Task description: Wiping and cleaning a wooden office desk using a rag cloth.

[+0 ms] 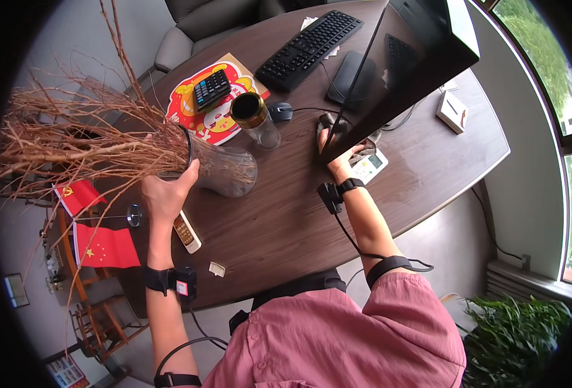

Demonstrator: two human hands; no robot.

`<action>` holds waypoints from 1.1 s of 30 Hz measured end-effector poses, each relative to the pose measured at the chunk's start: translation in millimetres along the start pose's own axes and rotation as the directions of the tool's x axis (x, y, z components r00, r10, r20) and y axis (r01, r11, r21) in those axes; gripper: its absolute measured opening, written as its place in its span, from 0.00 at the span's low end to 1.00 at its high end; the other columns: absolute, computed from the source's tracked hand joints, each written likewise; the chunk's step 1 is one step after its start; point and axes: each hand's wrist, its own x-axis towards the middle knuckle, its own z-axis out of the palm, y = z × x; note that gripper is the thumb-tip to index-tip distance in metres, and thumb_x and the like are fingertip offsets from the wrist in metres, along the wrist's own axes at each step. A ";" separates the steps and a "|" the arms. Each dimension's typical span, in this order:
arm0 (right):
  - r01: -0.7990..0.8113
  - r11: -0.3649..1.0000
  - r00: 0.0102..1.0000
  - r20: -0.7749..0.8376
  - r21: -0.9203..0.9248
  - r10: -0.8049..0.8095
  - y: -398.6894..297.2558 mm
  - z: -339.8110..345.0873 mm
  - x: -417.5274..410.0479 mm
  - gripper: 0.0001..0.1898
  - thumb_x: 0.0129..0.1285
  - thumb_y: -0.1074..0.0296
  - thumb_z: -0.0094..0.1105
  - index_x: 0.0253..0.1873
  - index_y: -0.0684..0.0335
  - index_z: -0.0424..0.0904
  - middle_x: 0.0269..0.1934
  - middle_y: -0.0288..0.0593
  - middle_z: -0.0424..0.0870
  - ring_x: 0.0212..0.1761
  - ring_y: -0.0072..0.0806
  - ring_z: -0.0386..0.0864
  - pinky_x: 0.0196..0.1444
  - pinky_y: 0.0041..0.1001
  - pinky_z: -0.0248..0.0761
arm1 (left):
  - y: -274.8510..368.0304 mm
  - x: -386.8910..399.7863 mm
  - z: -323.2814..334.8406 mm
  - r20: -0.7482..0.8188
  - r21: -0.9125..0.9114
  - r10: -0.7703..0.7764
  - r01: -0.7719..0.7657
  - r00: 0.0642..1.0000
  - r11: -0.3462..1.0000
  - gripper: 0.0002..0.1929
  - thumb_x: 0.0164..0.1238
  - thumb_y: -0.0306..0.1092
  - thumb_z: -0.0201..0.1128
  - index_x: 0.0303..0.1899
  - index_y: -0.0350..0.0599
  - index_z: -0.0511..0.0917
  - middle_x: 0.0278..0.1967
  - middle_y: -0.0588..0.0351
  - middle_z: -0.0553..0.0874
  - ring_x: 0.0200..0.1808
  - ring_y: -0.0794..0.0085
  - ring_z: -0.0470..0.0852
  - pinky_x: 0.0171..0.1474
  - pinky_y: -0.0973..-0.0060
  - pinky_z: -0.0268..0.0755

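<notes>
My left hand (167,194) grips the rim and neck of a clear glass vase (232,169), which is tilted over the desk. Dry brown twigs (87,150) stand in the vase and spread to the left. My right hand (341,157) is on a grey cloth (370,140) on the desk, partly hidden behind the lower corner of a black monitor (412,72). A white remote control with a small display (373,165) lies right beside that hand. A second remote control (187,234) lies below my left hand.
On the desk are a glass with a gold rim (261,126), a computer mouse (280,112), a black keyboard (310,48), a calculator (212,89) on a red cartoon mat (223,127), small red flags (106,246), a small white box (452,112) and a small beige cover (217,269).
</notes>
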 end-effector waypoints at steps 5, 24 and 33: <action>-0.383 0.876 0.921 0.047 0.295 0.387 -26.1 -51.9 0.4 0.41 0.61 0.39 0.48 0.71 0.61 0.53 0.72 0.66 0.39 0.70 0.75 0.34 0.66 0.66 0.34 | -10.5 -12.2 -26.6 -0.040 0.046 -0.016 0.018 0.999 0.999 0.32 0.46 0.33 0.74 0.54 0.31 0.70 0.44 0.48 0.81 0.46 0.67 0.80 0.52 0.71 0.69; 0.729 0.169 0.273 -0.056 0.664 -0.960 36.1 -137.1 -218.3 0.30 0.54 0.53 0.59 0.63 0.51 0.67 0.68 0.40 0.62 0.73 0.44 0.51 0.73 0.47 0.41 | -6.1 7.9 -5.5 0.033 0.068 0.078 -0.081 0.996 0.994 0.19 0.52 0.34 0.72 0.43 0.35 0.77 0.37 0.54 0.84 0.39 0.70 0.81 0.46 0.72 0.71; 0.397 0.885 0.916 -0.040 0.244 -0.399 218.3 -133.8 -137.2 0.33 0.51 0.46 0.61 0.63 0.47 0.69 0.69 0.51 0.56 0.73 0.58 0.42 0.72 0.58 0.29 | 0.2 6.2 -9.2 0.016 0.005 0.097 -0.097 0.995 0.995 0.15 0.52 0.32 0.71 0.40 0.36 0.79 0.36 0.55 0.84 0.38 0.72 0.82 0.44 0.73 0.72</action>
